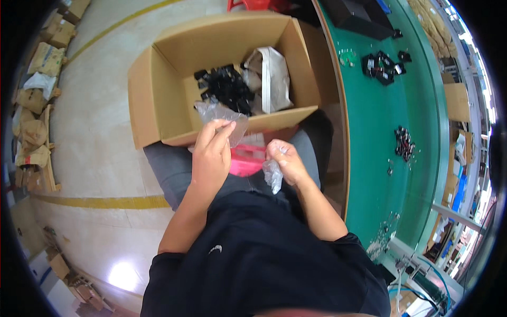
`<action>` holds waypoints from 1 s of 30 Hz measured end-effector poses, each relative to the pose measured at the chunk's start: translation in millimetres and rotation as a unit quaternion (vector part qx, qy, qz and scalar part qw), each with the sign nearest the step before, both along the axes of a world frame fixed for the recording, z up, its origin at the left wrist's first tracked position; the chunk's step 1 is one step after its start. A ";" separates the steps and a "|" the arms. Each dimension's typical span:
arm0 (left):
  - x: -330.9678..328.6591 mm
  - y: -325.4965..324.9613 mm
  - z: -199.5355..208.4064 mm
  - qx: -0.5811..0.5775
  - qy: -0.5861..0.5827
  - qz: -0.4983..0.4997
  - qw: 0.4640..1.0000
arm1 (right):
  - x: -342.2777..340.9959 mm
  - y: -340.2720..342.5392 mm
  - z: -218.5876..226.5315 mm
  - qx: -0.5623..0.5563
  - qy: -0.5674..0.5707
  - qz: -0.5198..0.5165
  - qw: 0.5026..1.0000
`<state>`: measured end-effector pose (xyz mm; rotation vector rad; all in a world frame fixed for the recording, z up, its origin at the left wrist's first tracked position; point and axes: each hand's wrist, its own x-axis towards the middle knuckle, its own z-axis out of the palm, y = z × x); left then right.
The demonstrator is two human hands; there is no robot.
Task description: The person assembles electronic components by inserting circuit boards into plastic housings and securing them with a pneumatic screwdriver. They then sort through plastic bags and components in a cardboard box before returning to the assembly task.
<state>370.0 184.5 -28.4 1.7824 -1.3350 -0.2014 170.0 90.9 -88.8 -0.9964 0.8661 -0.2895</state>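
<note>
My left hand (211,158) pinches a clear plastic bag (226,115) between thumb and fingers, at the near edge of a large open cardboard box (222,27). My right hand (288,164) is closed around a crumpled clear plastic bag (272,177) that hangs below the fingers. Inside the box lies a heap of small black parts (227,89), with a whitish sack (278,80) beside it at the right. Between my hands and over my lap shows a pink-red plastic object (246,167), partly hidden.
A green conveyor-like table (369,116) runs along my right. On it are a black tray (359,20), a group of black parts (382,67), a smaller pile (405,143) and scattered bits. Stacked sacks (36,119) stand at the far left, beyond yellow floor lines.
</note>
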 end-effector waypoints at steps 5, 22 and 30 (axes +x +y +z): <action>-8.6 9.2 -11.1 -0.005 0.035 -0.024 0.999 | -45.9 65.1 -25.7 0.210 -0.127 0.033 0.969; -15.7 16.1 -17.4 -0.007 0.121 -0.048 0.992 | -96.8 93.5 7.4 -0.329 0.060 0.318 0.887; -13.0 15.3 -13.5 0.023 0.166 -0.057 0.984 | -102.2 108.3 -3.5 -0.310 0.073 0.111 0.941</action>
